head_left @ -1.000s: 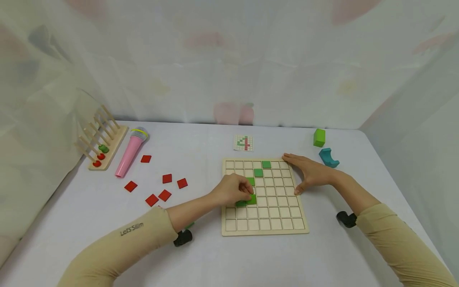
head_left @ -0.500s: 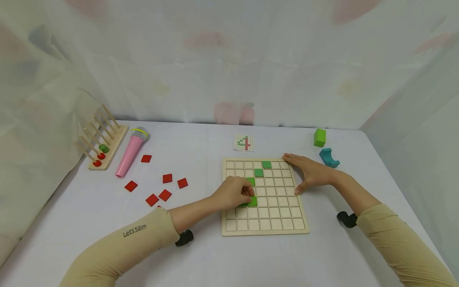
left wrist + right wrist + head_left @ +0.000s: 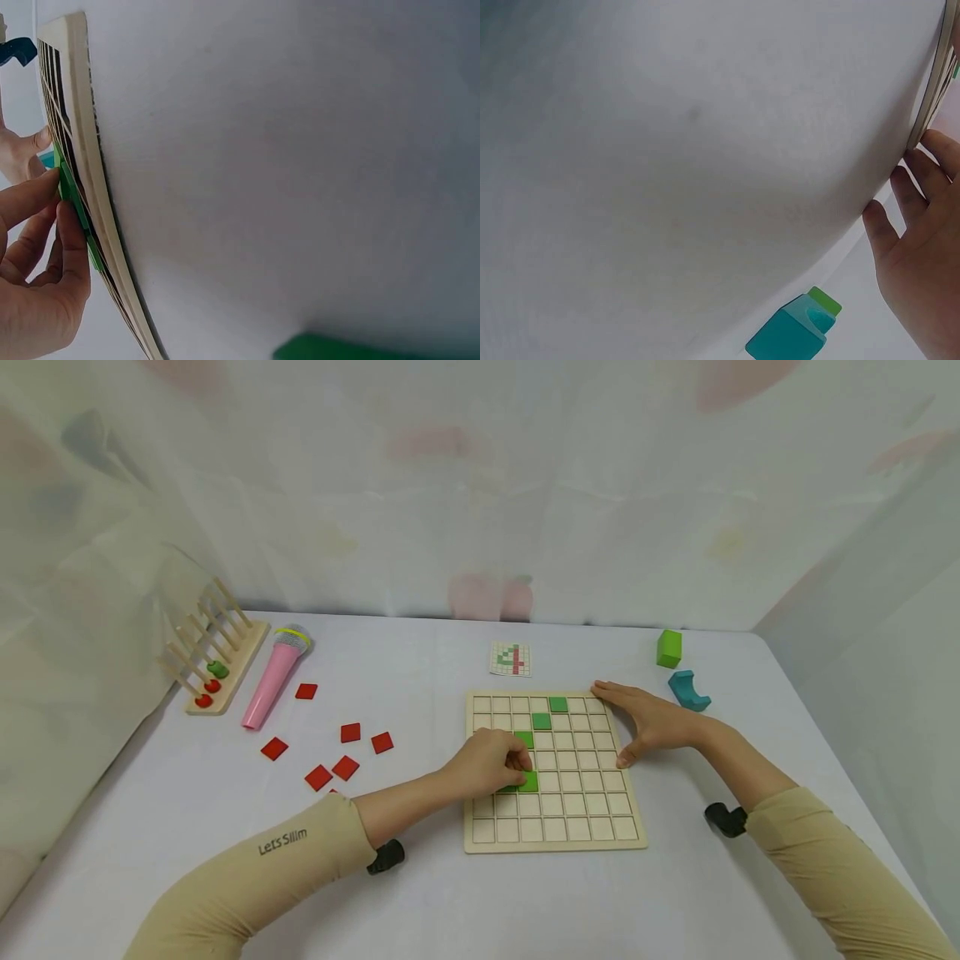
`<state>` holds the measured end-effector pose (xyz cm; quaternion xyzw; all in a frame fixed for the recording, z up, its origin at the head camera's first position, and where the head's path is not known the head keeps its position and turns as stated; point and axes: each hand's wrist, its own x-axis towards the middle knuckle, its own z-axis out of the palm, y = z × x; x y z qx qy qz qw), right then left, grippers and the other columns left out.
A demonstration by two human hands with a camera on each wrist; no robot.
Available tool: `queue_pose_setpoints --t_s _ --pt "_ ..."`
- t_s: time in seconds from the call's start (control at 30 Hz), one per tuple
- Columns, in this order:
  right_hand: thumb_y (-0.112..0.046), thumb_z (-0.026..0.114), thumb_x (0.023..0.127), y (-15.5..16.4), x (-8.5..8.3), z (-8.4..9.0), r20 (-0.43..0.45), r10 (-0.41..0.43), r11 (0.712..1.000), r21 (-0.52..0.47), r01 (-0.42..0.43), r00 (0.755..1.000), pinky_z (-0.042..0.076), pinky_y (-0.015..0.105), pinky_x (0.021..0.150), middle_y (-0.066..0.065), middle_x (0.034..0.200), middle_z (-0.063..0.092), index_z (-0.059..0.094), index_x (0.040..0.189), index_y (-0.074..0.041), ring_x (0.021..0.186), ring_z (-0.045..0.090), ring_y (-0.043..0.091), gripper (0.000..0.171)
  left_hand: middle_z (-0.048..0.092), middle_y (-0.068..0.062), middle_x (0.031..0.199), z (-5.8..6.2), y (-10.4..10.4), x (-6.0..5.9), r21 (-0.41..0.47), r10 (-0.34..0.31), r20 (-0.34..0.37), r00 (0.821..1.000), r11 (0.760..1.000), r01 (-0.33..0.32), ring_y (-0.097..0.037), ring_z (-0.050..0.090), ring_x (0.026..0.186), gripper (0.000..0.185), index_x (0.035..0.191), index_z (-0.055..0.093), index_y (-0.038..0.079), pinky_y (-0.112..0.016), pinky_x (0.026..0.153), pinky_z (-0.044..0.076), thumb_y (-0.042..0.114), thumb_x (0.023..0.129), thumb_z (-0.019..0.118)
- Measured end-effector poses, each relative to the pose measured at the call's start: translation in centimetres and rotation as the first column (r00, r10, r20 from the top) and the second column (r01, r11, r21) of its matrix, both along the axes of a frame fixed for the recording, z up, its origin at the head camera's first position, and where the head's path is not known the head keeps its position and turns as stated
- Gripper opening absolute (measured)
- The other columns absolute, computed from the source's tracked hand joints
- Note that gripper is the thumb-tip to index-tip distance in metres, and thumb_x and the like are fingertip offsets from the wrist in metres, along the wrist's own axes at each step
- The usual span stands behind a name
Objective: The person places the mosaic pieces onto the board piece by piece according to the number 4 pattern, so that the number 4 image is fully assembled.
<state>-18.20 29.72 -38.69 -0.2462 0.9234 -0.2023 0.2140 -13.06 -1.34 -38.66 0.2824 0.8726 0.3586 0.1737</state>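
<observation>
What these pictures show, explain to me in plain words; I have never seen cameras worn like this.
There is no machine here, just a person's two bare hands. The wide picture comes from a camera on the head, looking forward and down; the two close, tilted ones come from cameras on the wrists.

The left hand pinches a green tile at a wooden grid board. The right hand, fingers spread, touches the board's right side.

Loose red tiles, a pink microphone and a wooden peg rack lie to the left. A small pattern card lies behind the board, with a green block and a teal curved piece beyond the right hand.
</observation>
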Motion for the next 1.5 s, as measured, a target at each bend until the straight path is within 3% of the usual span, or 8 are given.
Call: queue_pose_setpoints --t_s 0.57,0.77,0.9,1.03,1.2,1.5 --pt "-0.048 0.087 0.065 0.1 -0.1 -0.2 0.01 -0.003 1.0 -0.011 0.003 1.0 0.015 0.068 0.118 0.019 0.166 0.014 0.02 0.157 -0.006 0.152 0.012 0.046 0.122 0.071 -0.001 0.078 0.0 0.0 -0.2 -0.036 -0.037 -0.035 0.999 0.999 0.035 -0.006 0.058 0.072 0.007 0.085 0.073 0.008 -0.02 0.07 0.048 0.005 0.081 0.077" --pt "-0.047 0.087 0.065 0.1 -0.2 -0.2 0.011 -0.001 1.0 -0.011 0.001 1.0 0.016 0.068 0.118 0.02 0.166 0.015 0.02 0.157 -0.005 0.152 0.012 0.046 0.122 0.071 0.0 0.084 0.4 -0.8 -0.7 -0.006 -0.036 -0.031 0.999 0.999 0.036 -0.007 0.059 0.078 0.006 0.09 0.073 0.008 -0.02 0.072 0.05 0.009 0.085 0.075" --pt "-0.047 0.087 0.064 0.1 -0.2 -0.2 0.013 -0.009 1.0 -0.006 0.009 1.0 0.016 0.067 0.119 0.018 0.166 0.015 0.019 0.157 -0.005 0.153 0.012 0.045 0.122 0.072 0.001 0.086 1.1 -1.8 -1.3 0.0 -0.05 -0.045 0.998 0.999 0.05 -0.008 0.061 0.079 0.005 0.092 0.074 0.009 -0.02 0.072 0.051 0.012 0.088 0.073" --pt "-0.046 0.088 0.064 0.1 -0.3 -0.2 0.016 -0.009 1.0 -0.005 0.009 1.0 0.016 0.067 0.119 0.018 0.166 0.015 0.02 0.157 -0.006 0.153 0.012 0.044 0.122 0.071 0.003 0.088 2.0 -3.1 -1.6 -0.002 -0.054 -0.001 0.999 0.999 0.054 -0.008 0.06 0.079 0.005 0.094 0.073 0.012 -0.021 0.071 0.051 0.014 0.089 0.072" --pt "-0.046 0.087 0.064 0.1 -0.3 -0.3 0.019 -0.007 1.0 -0.009 0.007 1.0 0.016 0.067 0.119 0.018 0.166 0.015 0.02 0.157 -0.005 0.153 0.012 0.044 0.122 0.071 0.003 0.092 3.0 -5.3 -1.5 0.021 -0.071 0.049 0.996 0.997 0.07 -0.008 0.062 0.081 0.007 0.096 0.072 0.013 -0.022 0.075 0.053 0.015 0.09 0.071" --pt "-0.047 0.088 0.064 0.1 -0.3 -0.3 0.017 -0.01 1.0 -0.007 0.01 1.0 0.016 0.066 0.119 0.017 0.166 0.015 0.02 0.157 -0.006 0.153 0.012 0.044 0.122 0.07 0.005 0.094 4.1 -9.5 -1.3 -0.015 -0.105 0.053 0.993 0.994 0.106 -0.008 0.063 0.084 0.006 0.095 0.072 0.014 -0.022 0.079 0.054 0.016 0.089 0.071"
